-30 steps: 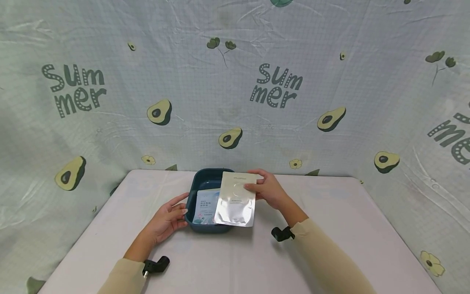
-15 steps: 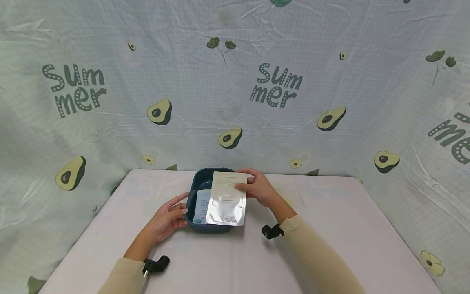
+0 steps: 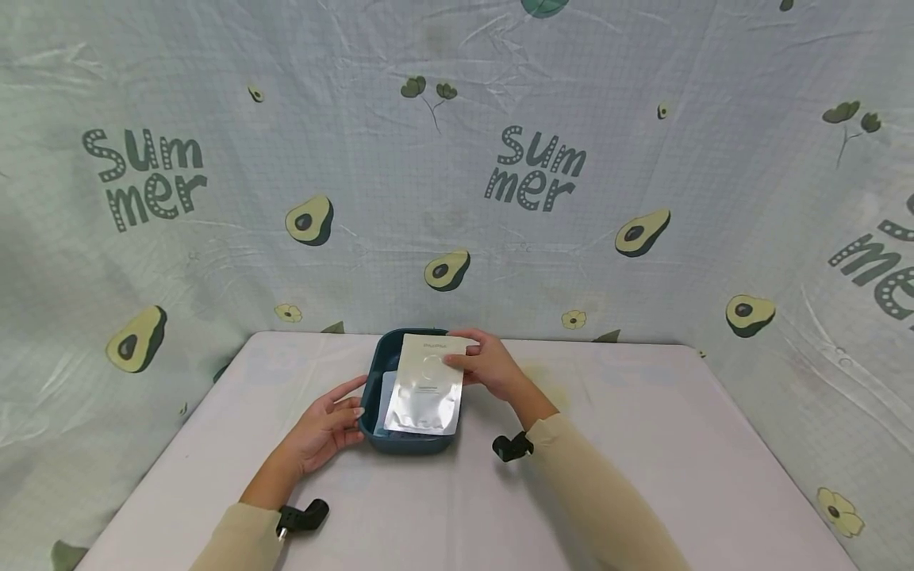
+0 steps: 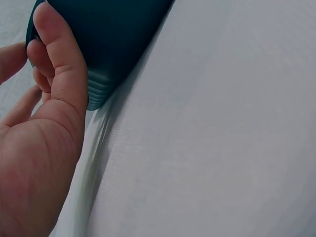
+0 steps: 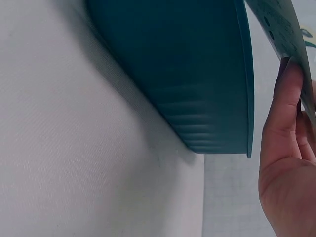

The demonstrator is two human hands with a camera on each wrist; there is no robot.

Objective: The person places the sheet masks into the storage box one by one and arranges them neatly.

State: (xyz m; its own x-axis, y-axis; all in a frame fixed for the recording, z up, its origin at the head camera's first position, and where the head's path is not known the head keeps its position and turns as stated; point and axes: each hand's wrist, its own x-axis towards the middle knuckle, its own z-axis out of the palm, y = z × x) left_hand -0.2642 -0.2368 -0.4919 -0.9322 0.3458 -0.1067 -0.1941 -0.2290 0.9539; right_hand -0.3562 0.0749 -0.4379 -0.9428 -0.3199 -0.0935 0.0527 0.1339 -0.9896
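My right hand [image 3: 491, 366] pinches the top right side of a beige and silver sheet mask packet [image 3: 427, 388], thumb on its front. The packet is over a dark blue plastic bin [image 3: 410, 446], tilted a little. Under it, a pale blue packet [image 3: 384, 400] lies in the bin, mostly hidden. My left hand [image 3: 327, 428] touches the bin's left side near the rim, index finger stretched along it. In the left wrist view, the left hand's fingers [image 4: 61, 59] rest at the bin's edge. The right wrist view shows the packet's edge [image 5: 284, 29] between thumb and fingers, above the rim.
A white-covered table [image 3: 585, 444] bears the bin near its back edge. Behind it hangs a pale curtain [image 3: 357, 143] printed with avocados and lettering. Black wrist cameras [image 3: 303, 517] sit on both forearms.
My right hand has moved left with the sheet mask packet, which now covers more of the pale blue packet and is over the bin. My left hand and the bin stay put.
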